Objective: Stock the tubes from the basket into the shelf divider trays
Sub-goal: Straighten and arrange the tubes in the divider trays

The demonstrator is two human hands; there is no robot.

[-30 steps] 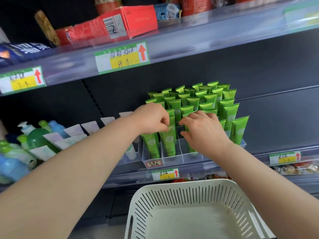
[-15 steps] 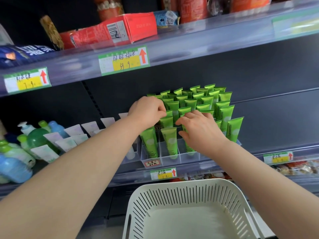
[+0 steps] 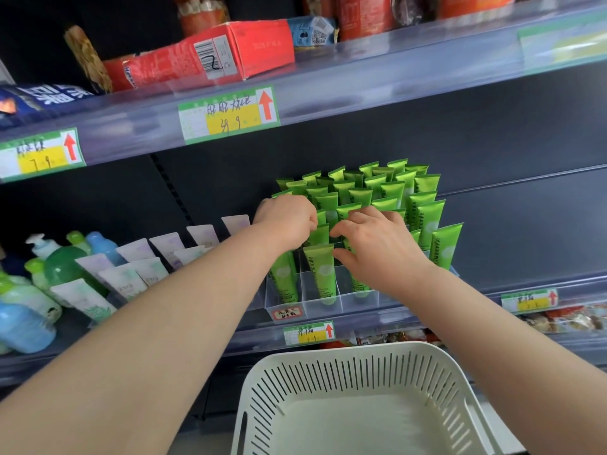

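Observation:
Several rows of green tubes (image 3: 384, 192) stand upright in a clear shelf divider tray (image 3: 358, 298) on the middle shelf. My left hand (image 3: 289, 221) reaches into the left rows, its fingers curled over the top of a green tube. My right hand (image 3: 377, 247) is beside it, thumb and fingers pinching a green tube (image 3: 349, 246) in a front row. Another tube (image 3: 323, 270) stands free in the front compartment between my hands. The white slotted basket (image 3: 345, 351) below the shelf shows a bare bottom.
White tubes (image 3: 131, 277) lean in rows left of the tray, with green and blue bottles (image 3: 62, 267) beyond them. A red box (image 3: 203, 57) lies on the upper shelf. Price tags line the shelf edges (image 3: 230, 114). Packets sit on the lower shelf at right (image 3: 571, 318).
Both hands have shifted slightly deeper into the tube rows, the left one farther toward the back left. The basket stays below.

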